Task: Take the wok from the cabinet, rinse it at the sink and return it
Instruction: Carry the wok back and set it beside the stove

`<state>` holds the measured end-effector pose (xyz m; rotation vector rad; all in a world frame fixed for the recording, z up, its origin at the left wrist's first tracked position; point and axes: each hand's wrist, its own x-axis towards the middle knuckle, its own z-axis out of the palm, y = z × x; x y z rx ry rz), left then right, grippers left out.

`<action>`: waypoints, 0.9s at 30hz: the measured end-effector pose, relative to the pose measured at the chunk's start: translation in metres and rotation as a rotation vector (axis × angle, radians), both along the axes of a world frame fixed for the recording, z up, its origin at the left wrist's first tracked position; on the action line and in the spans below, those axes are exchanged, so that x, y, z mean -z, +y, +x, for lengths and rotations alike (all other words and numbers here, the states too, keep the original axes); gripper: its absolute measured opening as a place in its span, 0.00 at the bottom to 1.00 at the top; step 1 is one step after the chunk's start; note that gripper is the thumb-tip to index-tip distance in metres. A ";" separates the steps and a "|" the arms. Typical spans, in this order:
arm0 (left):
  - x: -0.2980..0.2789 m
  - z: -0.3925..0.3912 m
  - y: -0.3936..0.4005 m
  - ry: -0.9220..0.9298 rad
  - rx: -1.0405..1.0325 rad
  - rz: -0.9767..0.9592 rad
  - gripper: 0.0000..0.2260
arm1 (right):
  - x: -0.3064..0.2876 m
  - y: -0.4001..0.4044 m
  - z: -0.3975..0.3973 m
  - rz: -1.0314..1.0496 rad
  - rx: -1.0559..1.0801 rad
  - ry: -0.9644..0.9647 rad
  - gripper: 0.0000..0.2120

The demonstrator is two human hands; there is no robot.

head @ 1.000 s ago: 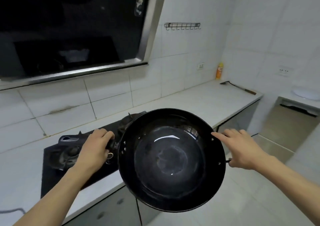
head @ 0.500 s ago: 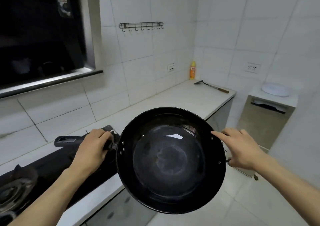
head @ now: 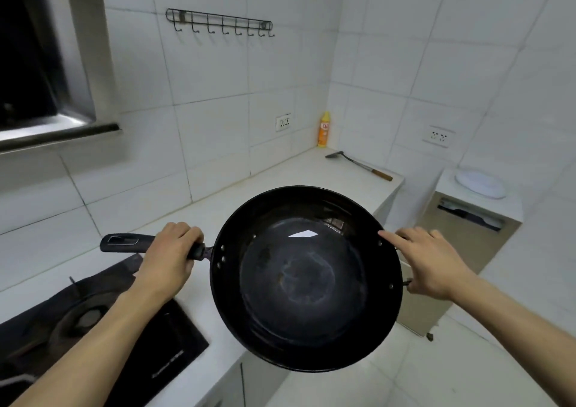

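A large black wok (head: 305, 279) is held level in the air in front of me, over the edge of the white counter (head: 274, 176). Its inside is empty and shiny. My left hand (head: 170, 258) is wrapped around the long black handle, which sticks out to the left. On the opposite side, my right hand (head: 428, 265) grips the small loop handle, index finger stretched along the rim. No sink and no open cabinet are in view.
A black gas hob (head: 103, 322) lies at the lower left under my left arm. At the counter's far end are a yellow bottle (head: 324, 130) and a spatula (head: 358, 165). A beige unit (head: 461, 244) with a white plate (head: 481, 183) on top stands right.
My view has swung to the right: the range hood and hob have slid left, and the counter corner has come nearer. The wok stays in both hands, unchanged in my grip.
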<state>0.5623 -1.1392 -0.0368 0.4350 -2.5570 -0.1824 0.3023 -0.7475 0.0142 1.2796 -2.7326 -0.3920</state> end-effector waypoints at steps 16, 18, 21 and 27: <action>0.044 -0.075 -0.095 -0.115 -0.379 0.024 0.18 | 0.077 -0.207 -0.195 0.010 -0.344 -0.137 0.51; 0.047 -0.084 -0.098 -0.137 -0.463 0.034 0.18 | 0.087 -0.242 -0.224 0.023 -0.424 -0.161 0.51; 0.048 -0.089 -0.094 -0.191 -0.597 0.068 0.19 | 0.098 -0.288 -0.256 0.032 -0.535 -0.188 0.51; 0.050 -0.078 -0.078 -0.237 -0.794 0.136 0.18 | 0.108 -0.372 -0.277 0.053 -0.761 -0.223 0.50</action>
